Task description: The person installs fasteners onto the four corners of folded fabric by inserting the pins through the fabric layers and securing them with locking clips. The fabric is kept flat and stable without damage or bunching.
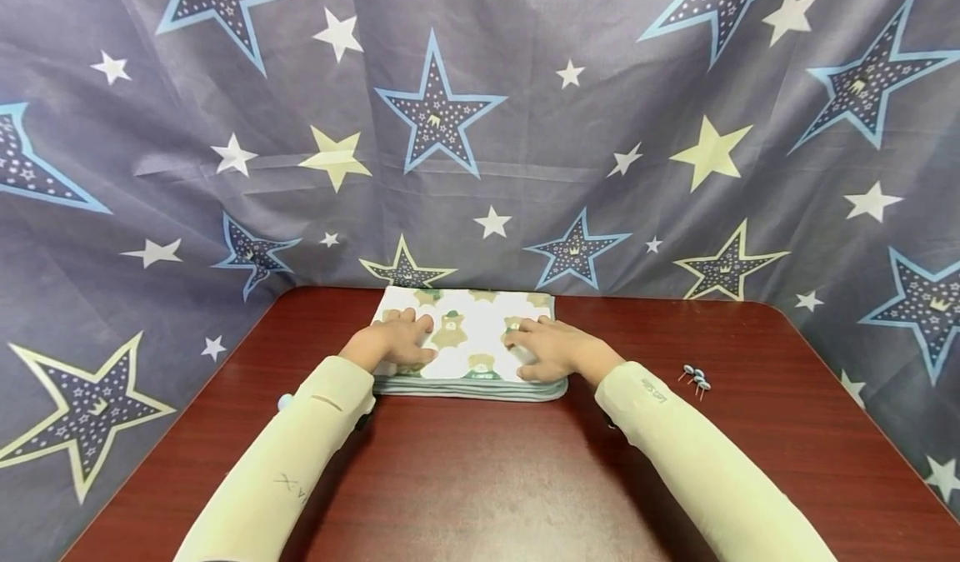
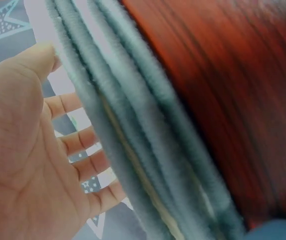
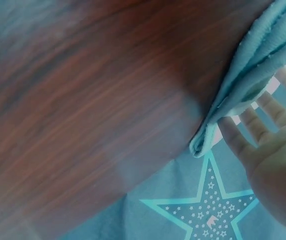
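Observation:
A thick folded blanket [image 1: 487, 320] lies at the far middle of the table, white with brown bears on top and layered teal edges toward me. On its left part rests my left hand [image 1: 390, 341], fingers spread over the print. My right hand [image 1: 557, 349] lies on the right part, fingers pointing inward and slightly bent. In the left wrist view, the stacked teal folds [image 2: 128, 95] run past the left hand [image 2: 28, 155], its fingertips hidden behind them. The right wrist view has the right hand's [image 3: 277, 165] fingertips against the teal side [image 3: 247, 80] of the blanket.
Several small pins with pale blue rounded heads [image 1: 697, 377] lie on the dark red table [image 1: 480, 479], right of my right sleeve. A pale blue round thing [image 1: 285, 401] peeks out beside the left sleeve. A grey star-print curtain [image 1: 517, 128] hangs behind the table and along its sides.

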A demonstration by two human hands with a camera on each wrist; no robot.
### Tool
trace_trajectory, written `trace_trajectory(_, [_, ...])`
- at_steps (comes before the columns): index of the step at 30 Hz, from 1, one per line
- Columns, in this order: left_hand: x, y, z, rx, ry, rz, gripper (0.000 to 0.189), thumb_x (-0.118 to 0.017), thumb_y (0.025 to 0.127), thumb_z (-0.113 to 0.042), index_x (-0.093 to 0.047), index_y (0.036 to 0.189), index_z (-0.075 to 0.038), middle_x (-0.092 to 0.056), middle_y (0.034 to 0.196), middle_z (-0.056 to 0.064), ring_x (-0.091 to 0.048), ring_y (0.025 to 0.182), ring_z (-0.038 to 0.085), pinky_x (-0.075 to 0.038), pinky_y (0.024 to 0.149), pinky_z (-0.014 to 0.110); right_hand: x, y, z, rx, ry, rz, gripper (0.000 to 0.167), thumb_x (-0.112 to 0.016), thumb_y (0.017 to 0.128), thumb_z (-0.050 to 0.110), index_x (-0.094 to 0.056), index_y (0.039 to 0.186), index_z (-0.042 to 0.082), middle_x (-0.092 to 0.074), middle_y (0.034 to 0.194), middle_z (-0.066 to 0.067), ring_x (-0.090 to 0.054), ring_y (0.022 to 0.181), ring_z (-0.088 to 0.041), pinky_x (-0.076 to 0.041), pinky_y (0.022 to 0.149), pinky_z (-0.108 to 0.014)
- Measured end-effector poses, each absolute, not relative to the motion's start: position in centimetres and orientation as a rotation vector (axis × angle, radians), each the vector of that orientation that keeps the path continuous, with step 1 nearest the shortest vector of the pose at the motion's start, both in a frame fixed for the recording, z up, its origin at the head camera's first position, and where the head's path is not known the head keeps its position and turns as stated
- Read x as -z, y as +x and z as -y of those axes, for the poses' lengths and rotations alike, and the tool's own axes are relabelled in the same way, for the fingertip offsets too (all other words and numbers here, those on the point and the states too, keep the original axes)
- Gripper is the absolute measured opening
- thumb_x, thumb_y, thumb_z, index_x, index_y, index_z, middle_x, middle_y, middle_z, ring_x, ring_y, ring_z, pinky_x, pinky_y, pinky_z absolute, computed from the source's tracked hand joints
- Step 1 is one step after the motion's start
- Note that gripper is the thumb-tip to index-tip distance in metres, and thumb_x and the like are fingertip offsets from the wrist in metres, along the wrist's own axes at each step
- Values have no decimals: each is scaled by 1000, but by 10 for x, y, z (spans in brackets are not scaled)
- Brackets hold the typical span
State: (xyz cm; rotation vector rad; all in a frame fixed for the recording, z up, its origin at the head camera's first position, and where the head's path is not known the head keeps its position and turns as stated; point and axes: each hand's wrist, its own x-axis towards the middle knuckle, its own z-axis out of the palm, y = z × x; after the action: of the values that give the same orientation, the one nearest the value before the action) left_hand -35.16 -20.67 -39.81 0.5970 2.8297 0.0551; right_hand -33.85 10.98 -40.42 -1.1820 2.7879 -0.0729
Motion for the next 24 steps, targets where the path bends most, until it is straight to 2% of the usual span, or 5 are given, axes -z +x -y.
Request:
trace_trajectory(9, [401,-353,192,-11,602,-2839,50,-60,96,-49,-50,130,-15,-48,120,18,-45,111,41,-43,94,56,405,-338,-125,72,-1215,-2788,54,-67,94,39,-55,144,21,-45,152,-10,-51,124,-40,-42,106,-52])
trace_trajectory(15, [400,-351,173,27,581,-2844,51,-62,94,-45,-51,131,-11,-50,125,24,-49,112,43,-43,96,56,406,-336,-137,85,-1209,-2806,54,-68,92,37,-56,142,19,-49,147,-10,-53,121,-39,-45,102,-53])
trace_trajectory(24, [395,-349,152,46,590,-2847,50,-66,94,-44,-54,129,-11,-53,126,24,-53,115,43,-44,97,56,405,-331,-155,84,-1192,-2814,55,-68,92,37,-56,143,18,-51,146,-11,-53,122,-41,-44,103,-53])
